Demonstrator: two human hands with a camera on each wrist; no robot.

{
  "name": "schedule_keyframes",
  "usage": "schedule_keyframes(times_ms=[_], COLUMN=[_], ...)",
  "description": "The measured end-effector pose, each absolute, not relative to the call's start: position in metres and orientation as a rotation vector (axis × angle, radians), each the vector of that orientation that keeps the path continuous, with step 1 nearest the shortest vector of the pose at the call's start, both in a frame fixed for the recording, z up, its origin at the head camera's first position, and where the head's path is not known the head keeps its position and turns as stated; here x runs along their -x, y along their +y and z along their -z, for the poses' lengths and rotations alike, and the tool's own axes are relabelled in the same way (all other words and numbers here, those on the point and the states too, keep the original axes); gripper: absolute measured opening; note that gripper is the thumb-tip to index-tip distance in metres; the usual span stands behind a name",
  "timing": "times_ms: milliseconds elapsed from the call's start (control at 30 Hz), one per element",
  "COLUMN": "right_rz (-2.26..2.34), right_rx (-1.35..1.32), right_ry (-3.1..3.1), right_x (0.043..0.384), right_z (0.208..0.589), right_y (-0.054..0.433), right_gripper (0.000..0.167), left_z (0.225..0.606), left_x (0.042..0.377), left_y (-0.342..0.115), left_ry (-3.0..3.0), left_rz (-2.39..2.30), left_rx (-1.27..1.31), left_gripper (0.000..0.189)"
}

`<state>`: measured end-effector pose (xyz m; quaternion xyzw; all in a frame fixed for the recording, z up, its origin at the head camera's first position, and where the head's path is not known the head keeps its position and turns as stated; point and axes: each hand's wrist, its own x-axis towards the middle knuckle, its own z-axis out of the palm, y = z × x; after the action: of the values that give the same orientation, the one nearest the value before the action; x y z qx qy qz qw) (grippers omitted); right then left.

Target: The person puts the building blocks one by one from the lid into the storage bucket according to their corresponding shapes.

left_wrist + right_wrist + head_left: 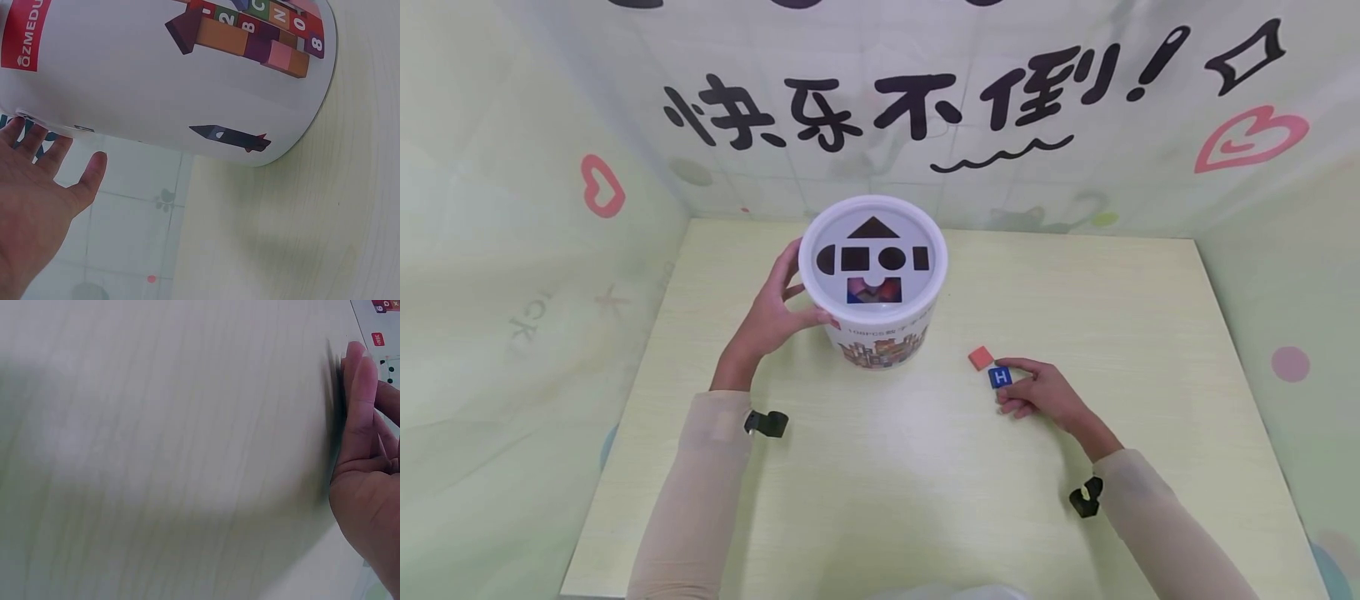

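A white bucket with a round lid stands on the table. Shaped holes pierce the lid, and coloured pieces show through the lowest hole. My left hand holds the bucket's left side near the rim, thumb in front and fingers curving behind. In the left wrist view, that hand has its fingers spread, some of them touching the bucket. Between thumb and forefinger, my right hand pinches a blue block marked with a white H. An orange-red block lies just beyond it. The right wrist view hides both blocks.
The pale wooden table is enclosed by printed curtains at the back and sides. Something whitish shows at the near edge. Dark clips sit by both wrists.
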<state>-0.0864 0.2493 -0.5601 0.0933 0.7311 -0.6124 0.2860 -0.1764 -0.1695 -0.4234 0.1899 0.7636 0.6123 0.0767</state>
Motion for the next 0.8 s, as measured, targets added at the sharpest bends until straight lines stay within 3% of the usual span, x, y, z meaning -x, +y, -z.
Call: schedule_keyframes(times_ms=[467, 800], right_rz=[1.627, 1.632], right_rx=[-0.248, -0.269], right_ry=[2.033, 2.092], right_x=[0.089, 0.113], right_z=[0.549, 0.505], right_y=[0.245, 0.254], right_gripper=[0.048, 0.05], left_z=[0.422, 0.423], left_x=[0.175, 0.176], left_y=[-0.169, -0.17], left_ry=[2.3, 2.308], left_rz=[-1.818, -1.81], left_rx=[-0.558, -0.558], left_gripper=[0.1, 0.099])
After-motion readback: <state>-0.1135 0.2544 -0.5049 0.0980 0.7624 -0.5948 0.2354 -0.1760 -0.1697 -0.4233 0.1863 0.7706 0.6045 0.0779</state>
